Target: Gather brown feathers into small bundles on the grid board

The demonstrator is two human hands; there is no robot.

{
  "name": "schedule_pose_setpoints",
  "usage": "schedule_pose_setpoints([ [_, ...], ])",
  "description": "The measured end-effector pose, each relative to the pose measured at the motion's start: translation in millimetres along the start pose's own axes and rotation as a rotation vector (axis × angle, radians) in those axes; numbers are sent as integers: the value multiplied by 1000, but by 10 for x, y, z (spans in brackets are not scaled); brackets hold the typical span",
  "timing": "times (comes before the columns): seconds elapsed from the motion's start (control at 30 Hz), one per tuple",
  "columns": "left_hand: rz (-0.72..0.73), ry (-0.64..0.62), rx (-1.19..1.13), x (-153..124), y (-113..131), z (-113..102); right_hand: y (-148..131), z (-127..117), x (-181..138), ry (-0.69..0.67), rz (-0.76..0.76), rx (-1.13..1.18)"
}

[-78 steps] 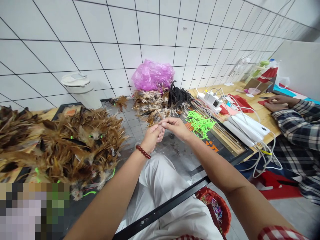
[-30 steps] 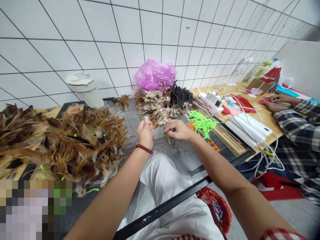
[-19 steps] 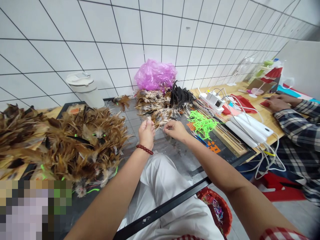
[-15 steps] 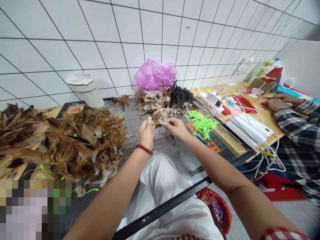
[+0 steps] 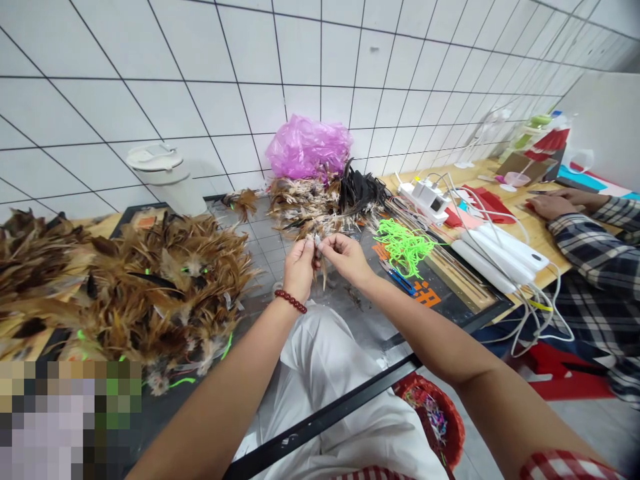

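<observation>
Finding: the left hand (image 5: 299,267) and right hand (image 5: 345,257), apart and low over the table a second ago, have come together and lifted. Both are now closed in a narrow pinch on the pale quill ends of a small bunch of brown feathers (image 5: 321,272), which hangs tip-down between them, clear of the grid-marked table (image 5: 265,233). In my judgement the gathering step is done and the bunch is being aligned at the quills. A string of red beads (image 5: 290,301) sits on the left wrist. Surroundings: a loose pile of mixed brown and black feathers (image 5: 320,203) just behind the hands, a large heap of brown feathers (image 5: 165,280) to the left, a tangle of neon green cords (image 5: 403,243) near the right hand, and white cabled devices (image 5: 495,257) beyond it. A co-worker's hand (image 5: 547,205) rests well apart on the far right. Nothing stands between the hands and the piles – access is free.
</observation>
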State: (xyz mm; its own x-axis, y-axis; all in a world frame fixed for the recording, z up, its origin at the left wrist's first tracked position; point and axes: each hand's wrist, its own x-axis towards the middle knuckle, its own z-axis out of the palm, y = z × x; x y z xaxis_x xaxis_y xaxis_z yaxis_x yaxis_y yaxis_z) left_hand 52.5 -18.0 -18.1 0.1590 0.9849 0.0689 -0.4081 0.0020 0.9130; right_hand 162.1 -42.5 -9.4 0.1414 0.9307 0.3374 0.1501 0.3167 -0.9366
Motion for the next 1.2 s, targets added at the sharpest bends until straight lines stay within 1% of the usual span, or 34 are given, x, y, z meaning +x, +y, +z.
schedule_pose_setpoints([
  [0.13,50,-6,21,2,-24,7,-44,-3,-42,1,-130,-274],
  [0.23,23,-28,30,2,-31,4,-95,-27,-74,-19,-234,-450],
  [0.3,5,-30,37,0,-22,1,-121,-47,-87,-53,-312,-523],
  [0.37,1,-17,34,-6,0,-1,-133,-63,-85,-57,-350,-509],
  [0.43,-21,-9,30,-16,30,3,-125,-76,-63,3,-299,-397],
  [0.5,-55,-27,26,-30,59,11,-103,-92,-21,61,-183,-234],
  [0.53,-71,-48,17,-39,70,16,-91,-103,3,57,-124,-143],
  [0.57,-91,-80,5,-48,79,21,-79,-117,27,26,-71,-50],
  [0.63,-146,-174,-20,-66,85,28,-64,-150,65,-84,12,119],
  [0.7,-212,-283,-32,-82,86,29,-64,-184,84,-182,77,234],
  [0.73,-240,-330,-32,-89,88,28,-70,-199,86,-211,101,264],
  [0.8,-273,-392,-37,-102,99,24,-88,-219,81,-223,119,293],
  [0.93,-316,-456,-81,-127,138,26,-130,-214,59,-131,86,277],
  [1.0,-332,-462,-75,-138,146,34,-132,-193,56,-100,75,254],
  [1.07,-312,-425,-39,-140,142,39,-109,-170,63,-101,93,247],
  [1.13,-255,-349,-20,-130,138,38,-61,-164,81,-96,123,225],
  [1.2,-191,-241,-41,-109,146,29,1,-185,102,-48,100,114],
])
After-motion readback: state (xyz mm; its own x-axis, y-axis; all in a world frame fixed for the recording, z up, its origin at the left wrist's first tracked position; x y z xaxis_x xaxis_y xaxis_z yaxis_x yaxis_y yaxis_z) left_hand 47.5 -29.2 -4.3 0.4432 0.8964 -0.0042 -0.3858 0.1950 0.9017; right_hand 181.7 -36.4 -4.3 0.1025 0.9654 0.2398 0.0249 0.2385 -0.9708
